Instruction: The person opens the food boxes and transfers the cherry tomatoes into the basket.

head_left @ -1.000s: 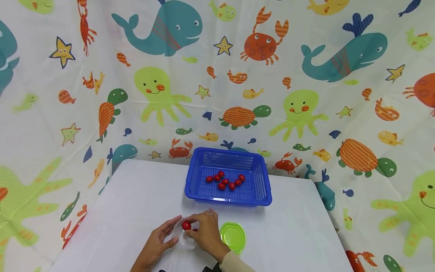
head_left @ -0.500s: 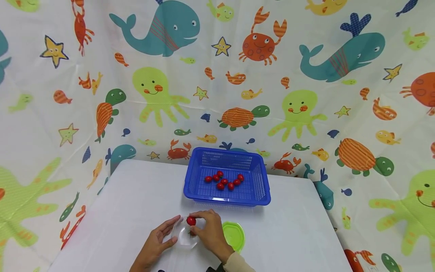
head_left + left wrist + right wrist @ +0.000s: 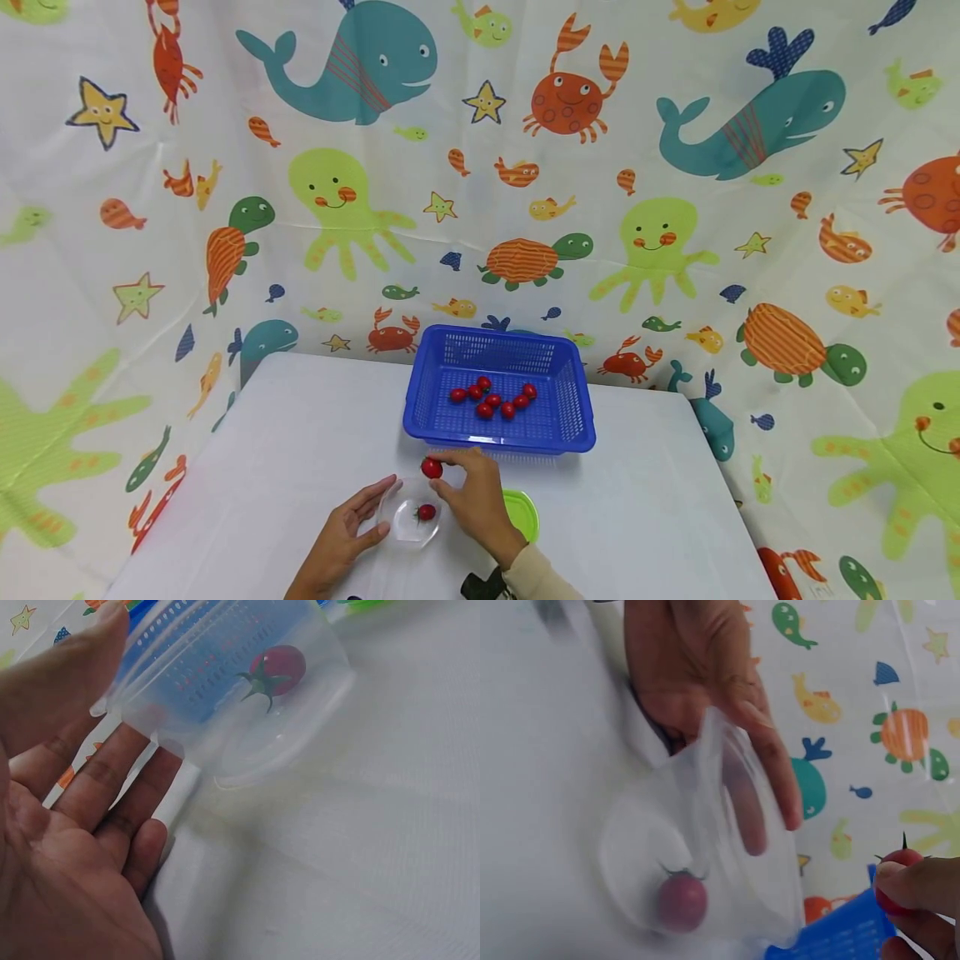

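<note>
Fingers [image 3: 442, 461] of our right hand [image 3: 474, 500] have lifted a pinched cherry tomato [image 3: 431, 467] from the clear cup [image 3: 411, 521] — one stays inside — left hand [image 3: 341, 537] flat against it.

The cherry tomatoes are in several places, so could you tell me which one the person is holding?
The tomato pinched in the right hand, raised between clear cup and blue basket; the others lie loose.

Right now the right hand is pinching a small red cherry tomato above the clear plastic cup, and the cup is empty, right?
Not quite. The clear plastic cup holds one cherry tomato, as the left wrist view shows. The right hand does pinch another small red cherry tomato.
</note>
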`<move>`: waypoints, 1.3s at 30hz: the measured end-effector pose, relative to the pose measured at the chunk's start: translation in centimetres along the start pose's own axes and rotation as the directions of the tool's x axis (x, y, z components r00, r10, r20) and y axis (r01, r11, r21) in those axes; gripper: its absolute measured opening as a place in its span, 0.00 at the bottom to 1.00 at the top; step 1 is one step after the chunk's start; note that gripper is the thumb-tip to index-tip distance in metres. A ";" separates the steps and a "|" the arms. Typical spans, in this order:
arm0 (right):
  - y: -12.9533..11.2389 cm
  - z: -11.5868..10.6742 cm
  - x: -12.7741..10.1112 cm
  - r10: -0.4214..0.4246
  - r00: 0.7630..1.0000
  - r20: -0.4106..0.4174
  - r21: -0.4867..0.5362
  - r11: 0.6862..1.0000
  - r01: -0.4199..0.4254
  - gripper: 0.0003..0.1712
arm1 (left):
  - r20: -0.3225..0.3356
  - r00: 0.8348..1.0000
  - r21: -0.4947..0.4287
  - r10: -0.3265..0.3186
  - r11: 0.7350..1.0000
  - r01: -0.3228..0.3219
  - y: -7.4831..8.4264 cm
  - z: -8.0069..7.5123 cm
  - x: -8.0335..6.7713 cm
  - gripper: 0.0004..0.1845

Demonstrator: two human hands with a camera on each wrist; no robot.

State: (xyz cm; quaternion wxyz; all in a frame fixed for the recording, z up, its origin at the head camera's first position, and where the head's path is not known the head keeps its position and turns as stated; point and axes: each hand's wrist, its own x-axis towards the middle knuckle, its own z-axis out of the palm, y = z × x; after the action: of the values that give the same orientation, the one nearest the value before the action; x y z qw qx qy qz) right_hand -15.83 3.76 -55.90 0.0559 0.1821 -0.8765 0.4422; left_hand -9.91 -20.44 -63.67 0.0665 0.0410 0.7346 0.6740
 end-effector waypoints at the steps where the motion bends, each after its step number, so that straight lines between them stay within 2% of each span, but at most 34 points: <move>1: 0.0 -0.2 0.1 -0.010 1.000 -0.010 0.004 1.000 0.010 0.23 | -0.003 1.000 -0.006 -0.006 1.000 0.006 0.0 0.0 0.0 0.30; 6: -0.1 -1.3 1.0 -0.027 0.998 -0.054 0.018 0.999 0.028 0.24 | 0.004 1.000 -0.010 -0.003 1.000 0.003 0.1 0.0 -0.1 0.30; 10: -0.1 -2.0 1.9 -0.021 0.997 -0.071 0.078 0.997 0.026 0.25 | 0.010 1.000 -0.009 0.008 1.000 -0.008 0.1 0.1 -0.1 0.30; 15: -0.1 -2.6 3.1 0.022 0.998 -0.052 0.179 0.984 -0.012 0.25 | -0.017 0.997 -0.023 -0.081 0.996 0.081 0.4 0.2 -0.1 0.31; 18: 0.0 -2.9 3.8 0.040 0.998 -0.047 0.198 0.980 -0.030 0.24 | -0.026 0.994 -0.033 -0.104 0.994 0.103 0.5 0.2 -0.1 0.31; 22: 0.2 -3.3 4.7 0.088 0.995 -0.046 0.197 0.977 -0.077 0.23 | -0.008 0.998 -0.032 -0.062 0.998 0.062 0.3 0.1 -0.1 0.32; 26: 0.3 -3.6 5.5 0.103 0.993 -0.054 0.211 0.973 -0.090 0.23 | -0.003 0.999 -0.028 -0.033 0.999 0.033 0.1 0.0 -0.1 0.31; 31: 0.5 -3.9 6.5 0.106 0.992 -0.064 0.219 0.972 -0.089 0.23 | 0.007 1.000 -0.033 -0.014 0.999 0.014 -0.1 -0.1 -0.1 0.31; 39: 0.9 -4.7 8.7 0.193 0.980 -0.042 0.208 0.961 -0.181 0.23 | 0.000 1.000 -0.037 -0.007 0.999 0.007 -0.2 -0.1 -0.1 0.31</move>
State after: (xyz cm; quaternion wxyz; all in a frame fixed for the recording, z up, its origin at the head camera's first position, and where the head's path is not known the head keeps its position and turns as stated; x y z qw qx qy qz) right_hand -24.54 5.64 -51.52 0.0221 0.0894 -0.8377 0.5383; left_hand -9.81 -20.58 -63.84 0.0696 0.0373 0.7223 0.6871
